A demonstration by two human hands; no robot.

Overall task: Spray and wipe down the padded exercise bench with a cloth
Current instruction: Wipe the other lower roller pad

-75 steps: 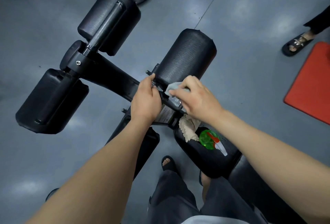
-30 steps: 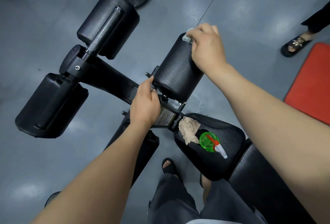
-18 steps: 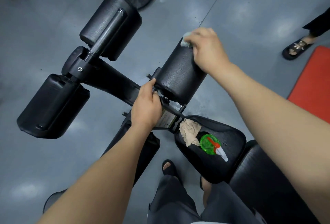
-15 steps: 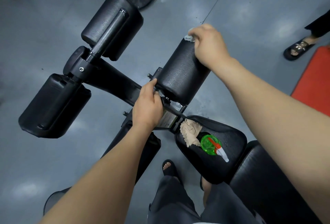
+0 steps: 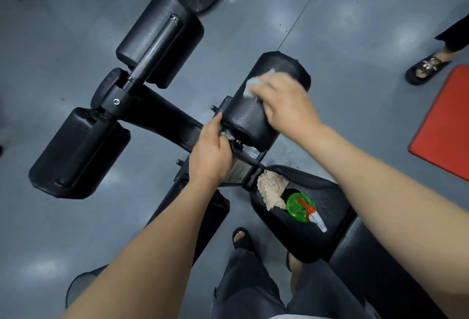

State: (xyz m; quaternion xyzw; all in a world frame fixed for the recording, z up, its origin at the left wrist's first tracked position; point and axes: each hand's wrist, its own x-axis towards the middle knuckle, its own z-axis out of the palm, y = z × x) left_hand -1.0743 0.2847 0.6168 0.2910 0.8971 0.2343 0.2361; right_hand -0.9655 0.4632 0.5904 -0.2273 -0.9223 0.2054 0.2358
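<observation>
Currently the pale cloth [image 5: 252, 84] sits bunched on top of the black roller pad [image 5: 250, 120] at the foot end of the exercise bench [image 5: 375, 268], pinned there under the curled fingers of the right hand [image 5: 285, 101]. The left hand [image 5: 210, 157] is closed around the black frame [image 5: 167, 115] just beside that pad's near end. On the seat pad [image 5: 317, 240] a crumpled beige rag [image 5: 271, 188] touches a green spray bottle [image 5: 300, 207]. A red mat [image 5: 446, 125] lies on the grey floor [image 5: 355, 26], well apart.

Right hand [image 5: 286, 105] holds a pale cloth [image 5: 251, 85] against a black roller pad [image 5: 246, 120]; left hand [image 5: 210, 156] grips the frame [image 5: 162, 113]; spray bottle [image 5: 300, 207] and tan rag [image 5: 271, 189] sit on the seat surface [image 5: 330, 196].
</observation>
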